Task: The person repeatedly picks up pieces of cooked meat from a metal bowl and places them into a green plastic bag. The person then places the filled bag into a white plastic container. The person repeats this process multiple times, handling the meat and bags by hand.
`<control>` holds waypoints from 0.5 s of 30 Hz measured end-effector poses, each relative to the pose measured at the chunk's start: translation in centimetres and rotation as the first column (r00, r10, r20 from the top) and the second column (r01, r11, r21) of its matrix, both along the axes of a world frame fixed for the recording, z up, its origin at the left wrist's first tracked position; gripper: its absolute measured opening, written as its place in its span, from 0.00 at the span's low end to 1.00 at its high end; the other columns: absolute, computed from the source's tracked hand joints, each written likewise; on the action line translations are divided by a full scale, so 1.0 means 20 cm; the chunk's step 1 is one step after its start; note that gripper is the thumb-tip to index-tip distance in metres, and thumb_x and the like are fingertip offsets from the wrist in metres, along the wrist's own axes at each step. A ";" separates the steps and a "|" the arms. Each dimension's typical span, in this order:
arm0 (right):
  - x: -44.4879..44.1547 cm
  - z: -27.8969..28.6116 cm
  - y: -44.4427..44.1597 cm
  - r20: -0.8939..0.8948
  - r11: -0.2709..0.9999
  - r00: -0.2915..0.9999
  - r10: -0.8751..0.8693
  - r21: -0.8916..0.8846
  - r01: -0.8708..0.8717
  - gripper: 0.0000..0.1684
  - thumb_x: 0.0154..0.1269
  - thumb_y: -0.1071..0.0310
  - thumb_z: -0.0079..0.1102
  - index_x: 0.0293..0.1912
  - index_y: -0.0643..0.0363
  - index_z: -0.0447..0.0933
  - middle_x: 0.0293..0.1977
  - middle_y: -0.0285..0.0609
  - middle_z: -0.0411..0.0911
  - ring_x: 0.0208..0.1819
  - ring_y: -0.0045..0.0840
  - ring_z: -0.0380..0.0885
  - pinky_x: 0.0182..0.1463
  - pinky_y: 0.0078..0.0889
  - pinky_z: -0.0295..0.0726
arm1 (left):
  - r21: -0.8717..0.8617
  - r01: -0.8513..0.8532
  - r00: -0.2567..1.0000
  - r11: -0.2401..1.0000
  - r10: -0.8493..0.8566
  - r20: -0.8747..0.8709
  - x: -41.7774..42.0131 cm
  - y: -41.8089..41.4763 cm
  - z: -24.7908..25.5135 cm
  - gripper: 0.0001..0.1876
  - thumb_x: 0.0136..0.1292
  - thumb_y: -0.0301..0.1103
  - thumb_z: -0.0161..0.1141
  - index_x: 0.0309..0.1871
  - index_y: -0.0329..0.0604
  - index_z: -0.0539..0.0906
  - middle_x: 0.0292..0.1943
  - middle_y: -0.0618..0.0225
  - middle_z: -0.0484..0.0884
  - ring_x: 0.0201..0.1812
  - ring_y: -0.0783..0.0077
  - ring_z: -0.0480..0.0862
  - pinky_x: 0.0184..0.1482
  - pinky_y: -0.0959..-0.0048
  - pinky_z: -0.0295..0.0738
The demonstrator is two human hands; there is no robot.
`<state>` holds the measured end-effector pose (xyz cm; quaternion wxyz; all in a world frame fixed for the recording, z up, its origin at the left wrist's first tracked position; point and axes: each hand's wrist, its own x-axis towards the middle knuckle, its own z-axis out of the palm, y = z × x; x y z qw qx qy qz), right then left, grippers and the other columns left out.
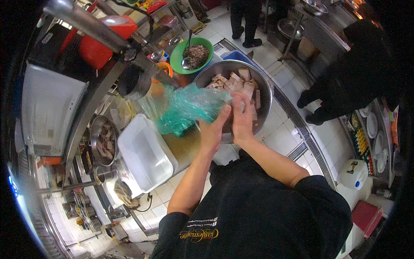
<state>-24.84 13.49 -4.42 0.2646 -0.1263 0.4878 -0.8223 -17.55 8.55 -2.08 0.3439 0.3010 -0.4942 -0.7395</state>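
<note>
Both hands are at the mouth of a clear, green-tinted plastic bag (194,103), held over the near left rim of a large metal bowl (267,106). My left hand (213,124) grips the bag from below and the left. Close beside it, my right hand (242,118) has its fingers bent at the bag's end; the fingers are slightly blurred. Pale chunks of what looks like cooked meat (237,82) fill the bowl's far part. Whether anything is inside the bag's gathered end cannot be made out.
An empty white plastic tub (145,155) lies left of a cutting board (184,145). Beyond the bowl is a green bowl (177,53) of ground food with a spoon. A metal pan (104,140) holds meat pieces. Two people (343,71) (247,19) stand across the tiled floor.
</note>
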 end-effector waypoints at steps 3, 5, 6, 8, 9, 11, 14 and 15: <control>-0.03 -0.08 -0.02 -0.136 0.998 0.991 0.012 -0.056 -0.020 0.17 0.78 0.54 0.56 0.49 0.59 0.74 0.45 0.35 0.77 0.50 0.18 0.71 0.59 0.25 0.69 | -0.096 0.017 0.997 0.995 -0.009 0.081 -0.02 0.00 0.02 0.25 0.64 0.37 0.73 0.60 0.38 0.78 0.51 0.65 0.82 0.55 0.71 0.79 0.61 0.71 0.72; -0.04 -0.08 -0.02 -0.227 1.000 0.974 -0.020 -0.016 0.017 0.17 0.78 0.54 0.56 0.48 0.59 0.74 0.44 0.35 0.78 0.49 0.18 0.71 0.58 0.25 0.69 | -0.177 0.020 0.991 0.984 0.004 0.134 -0.04 -0.04 0.03 0.22 0.65 0.39 0.72 0.58 0.38 0.80 0.50 0.67 0.82 0.53 0.72 0.79 0.59 0.70 0.72; -0.04 -0.07 -0.03 -0.273 0.999 0.961 -0.034 0.001 0.036 0.17 0.78 0.54 0.56 0.48 0.59 0.74 0.43 0.35 0.78 0.48 0.18 0.71 0.58 0.24 0.69 | -0.158 -0.019 0.988 0.987 0.043 0.148 -0.05 -0.04 0.02 0.21 0.66 0.40 0.72 0.56 0.38 0.81 0.49 0.67 0.82 0.52 0.72 0.79 0.58 0.70 0.73; -0.05 -0.11 -0.05 -0.193 0.999 0.980 -0.035 -0.008 0.035 0.17 0.78 0.54 0.56 0.48 0.60 0.74 0.43 0.36 0.77 0.48 0.18 0.71 0.58 0.24 0.69 | -0.121 -0.099 0.977 0.988 0.119 0.179 -0.07 -0.06 -0.02 0.19 0.68 0.42 0.70 0.53 0.38 0.82 0.48 0.67 0.81 0.50 0.73 0.78 0.55 0.70 0.73; -0.05 -0.12 -0.05 -0.149 0.999 0.988 -0.039 -0.012 0.038 0.17 0.78 0.54 0.56 0.48 0.60 0.74 0.43 0.36 0.77 0.48 0.18 0.71 0.57 0.24 0.70 | -0.148 -0.117 0.972 0.982 0.144 0.186 -0.07 -0.08 -0.03 0.19 0.68 0.42 0.70 0.53 0.38 0.82 0.48 0.67 0.81 0.49 0.73 0.78 0.54 0.70 0.73; -0.02 -0.12 -0.05 -0.050 0.998 0.999 -0.019 -0.061 0.016 0.18 0.78 0.53 0.57 0.48 0.59 0.74 0.43 0.36 0.77 0.47 0.17 0.70 0.56 0.23 0.69 | -0.202 -0.152 0.961 0.968 0.192 0.198 -0.06 -0.12 -0.03 0.19 0.68 0.43 0.69 0.51 0.37 0.81 0.47 0.67 0.81 0.47 0.74 0.77 0.52 0.70 0.74; 0.01 -0.10 -0.03 -0.013 0.997 0.999 0.038 -0.062 -0.039 0.18 0.77 0.53 0.58 0.49 0.59 0.74 0.42 0.34 0.76 0.46 0.16 0.69 0.55 0.21 0.69 | -0.165 -0.249 0.952 0.954 0.272 0.140 -0.05 -0.12 -0.03 0.18 0.69 0.44 0.68 0.49 0.38 0.81 0.48 0.68 0.81 0.48 0.73 0.77 0.53 0.71 0.74; 0.01 -0.09 -0.02 -0.022 0.997 0.998 0.055 -0.051 -0.056 0.18 0.77 0.53 0.58 0.50 0.59 0.74 0.42 0.34 0.75 0.46 0.15 0.69 0.54 0.20 0.69 | -0.145 -0.256 0.953 0.956 0.275 0.130 -0.05 -0.13 -0.02 0.18 0.69 0.44 0.68 0.49 0.39 0.81 0.47 0.68 0.81 0.47 0.73 0.78 0.52 0.71 0.74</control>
